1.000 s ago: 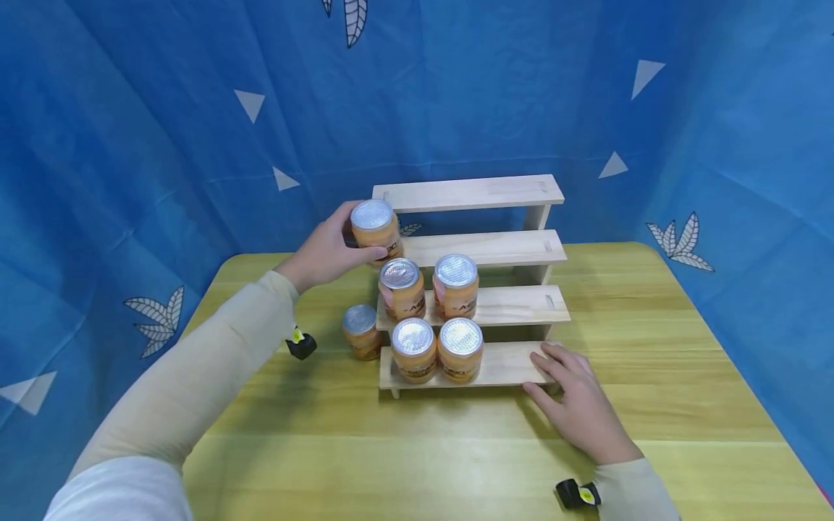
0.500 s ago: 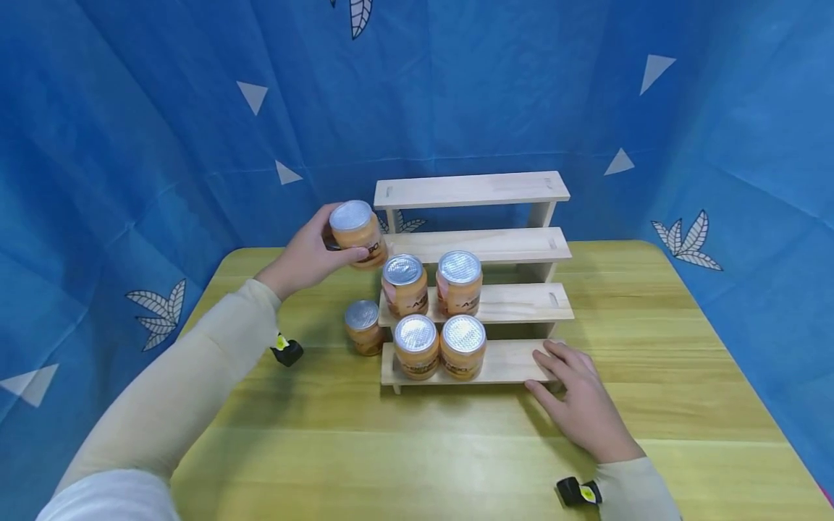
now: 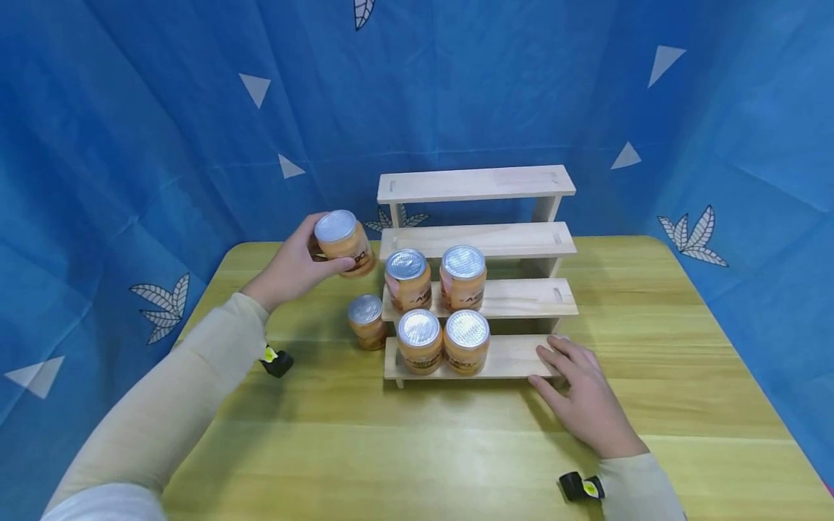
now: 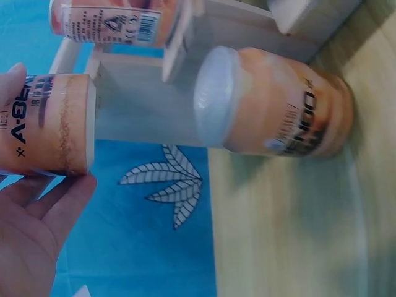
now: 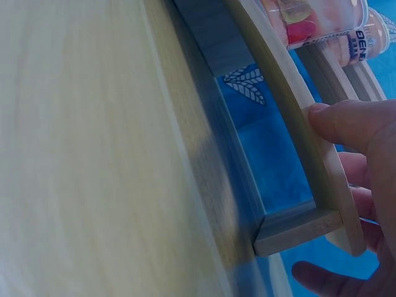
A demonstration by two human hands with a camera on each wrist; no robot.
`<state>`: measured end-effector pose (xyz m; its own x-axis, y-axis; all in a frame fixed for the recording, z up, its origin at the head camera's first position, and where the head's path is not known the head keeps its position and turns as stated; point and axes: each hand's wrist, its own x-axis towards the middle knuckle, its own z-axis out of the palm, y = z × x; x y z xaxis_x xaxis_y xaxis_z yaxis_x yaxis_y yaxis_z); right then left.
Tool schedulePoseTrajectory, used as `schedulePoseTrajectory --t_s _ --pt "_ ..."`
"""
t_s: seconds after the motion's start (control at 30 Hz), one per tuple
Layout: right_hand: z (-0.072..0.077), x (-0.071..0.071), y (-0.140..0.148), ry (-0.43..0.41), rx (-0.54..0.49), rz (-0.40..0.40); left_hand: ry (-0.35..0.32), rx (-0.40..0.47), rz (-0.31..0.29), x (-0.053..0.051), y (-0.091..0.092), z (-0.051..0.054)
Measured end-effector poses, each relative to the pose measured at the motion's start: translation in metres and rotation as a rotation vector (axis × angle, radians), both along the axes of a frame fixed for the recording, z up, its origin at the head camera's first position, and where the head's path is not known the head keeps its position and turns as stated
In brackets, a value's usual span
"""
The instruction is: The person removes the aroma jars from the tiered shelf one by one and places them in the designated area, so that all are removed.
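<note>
My left hand point(image 3: 293, 264) grips an orange can point(image 3: 352, 250) with a silver lid and dark lettering, thumb across its front. The can is in the air, left of a stepped wooden shelf point(image 3: 478, 240); the left wrist view shows its side point(image 4: 52, 124) against the palm. Below it, another can point(image 3: 368, 333) stands on the table beside the shelf's left end. Two cans point(image 3: 465, 289) stand on the second step and two more point(image 3: 420, 354) on the lowest. My right hand point(image 3: 583, 401) rests loosely on the lowest step's right end, its thumb point(image 5: 337, 124) at the front edge.
The upper two steps point(image 3: 478, 184) of the shelf are bare. Wooden table point(image 3: 417, 449) surface extends in front and to both sides. A blue cloth point(image 3: 495, 87) with leaf and triangle prints hangs behind and at the sides.
My left hand has carried the can leftward, away from the third step's left end, and slightly lower. My right hand keeps its place on the lowest step. The head view has shifted slightly.
</note>
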<state>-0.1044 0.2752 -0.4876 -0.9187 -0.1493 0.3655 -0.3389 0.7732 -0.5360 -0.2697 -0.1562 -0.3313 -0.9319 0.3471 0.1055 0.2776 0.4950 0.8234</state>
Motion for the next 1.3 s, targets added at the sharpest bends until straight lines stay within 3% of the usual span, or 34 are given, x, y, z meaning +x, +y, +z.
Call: schedulePoseTrajectory --t_s 0.4,0.87,1.03,1.17,1.3 --pt "-0.001 -0.001 0.000 0.003 -0.003 0.009 -0.093 0.020 -0.015 0.011 -0.021 -0.045" --pt "0.003 0.001 -0.001 -0.018 -0.022 0.007 -0.101 0.058 0.039 0.024 -0.048 -0.069" --pt "0.001 0.005 0.000 -0.004 -0.024 0.004 -0.137 0.028 0.042 0.029 -0.051 -0.087" --pt "0.000 0.004 0.000 0.015 -0.027 0.005 -0.157 0.016 0.032 0.027 -0.054 -0.101" --pt "0.001 -0.001 -0.001 0.041 -0.028 0.011 -0.162 -0.026 0.029 0.022 -0.056 -0.107"
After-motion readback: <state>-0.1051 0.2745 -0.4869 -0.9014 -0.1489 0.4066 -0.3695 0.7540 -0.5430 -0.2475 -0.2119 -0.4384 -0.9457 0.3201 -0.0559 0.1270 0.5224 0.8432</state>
